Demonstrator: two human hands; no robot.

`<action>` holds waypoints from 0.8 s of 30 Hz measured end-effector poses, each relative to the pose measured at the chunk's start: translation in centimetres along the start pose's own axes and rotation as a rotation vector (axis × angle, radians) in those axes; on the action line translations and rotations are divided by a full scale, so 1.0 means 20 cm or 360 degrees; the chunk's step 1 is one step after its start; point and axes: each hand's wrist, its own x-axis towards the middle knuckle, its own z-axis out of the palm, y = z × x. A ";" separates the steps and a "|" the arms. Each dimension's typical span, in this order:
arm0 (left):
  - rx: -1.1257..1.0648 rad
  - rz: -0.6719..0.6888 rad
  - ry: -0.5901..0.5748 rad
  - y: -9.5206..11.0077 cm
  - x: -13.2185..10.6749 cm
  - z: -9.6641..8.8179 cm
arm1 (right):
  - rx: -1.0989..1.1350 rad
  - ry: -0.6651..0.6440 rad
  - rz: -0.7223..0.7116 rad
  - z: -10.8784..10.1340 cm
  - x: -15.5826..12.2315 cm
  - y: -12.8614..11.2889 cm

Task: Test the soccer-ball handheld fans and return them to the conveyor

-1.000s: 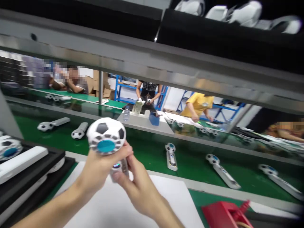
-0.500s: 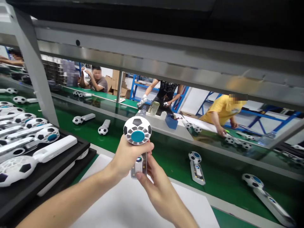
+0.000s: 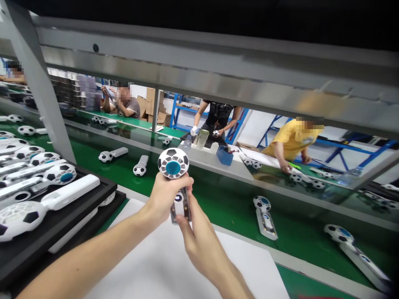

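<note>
One overhead beam (image 3: 202,74): grey, spanning the full width of my view across the upper part.
Green strip (image 3: 224,211): passes behind the left hand (image 3: 163,195) and right hand (image 3: 201,232); I count two devices (image 3: 141,166) lying on it at left, two at right. Green surface shows between the right hand and its nearest neighbour (image 3: 264,218).
Black tray (image 3: 77,211): at left, loaded with more devices; its corner stops short of the left hand, leaving a gap.
White sheet (image 3: 140,265): on the table (image 3: 296,284) beneath both forearms, its right edge out past the right one.
Grey rail (image 3: 296,265): near border of the strip, slanting down to the right.
Right-hand fingers: drawn in on the lower handle, thumb on its front; I cannot see every fingertip.
Left-hand fingers: wrapped snugly round the neck just under the ball head, thumb across the near side.
Held device (image 3: 173,158): in both hands near mid-view, head up, football-patterned white with black patches; see-through handle with a white panel.
Teal disc (image 3: 173,168): oval, set in the head's near face, ringed by segments.
Round display (image 3: 177,198): dark, lit characters too small for me to read surely.
</note>
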 end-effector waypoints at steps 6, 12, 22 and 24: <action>-0.0058 -0.0064 -0.0002 -0.04 0.05 -0.02 | 0.0380 -0.0060 0.0085 -0.01 0.04 0.06; -0.0030 -0.0173 -0.0041 -0.10 0.10 -0.04 | 0.0516 -0.0020 0.0144 0.00 0.06 0.14; 0.0131 -0.0189 -0.0102 -0.17 0.17 -0.08 | 0.0839 0.0068 0.0173 0.04 0.09 0.23; 0.0168 -0.0193 -0.0127 -0.16 0.18 -0.09 | 0.0957 0.0021 0.0152 0.05 0.10 0.25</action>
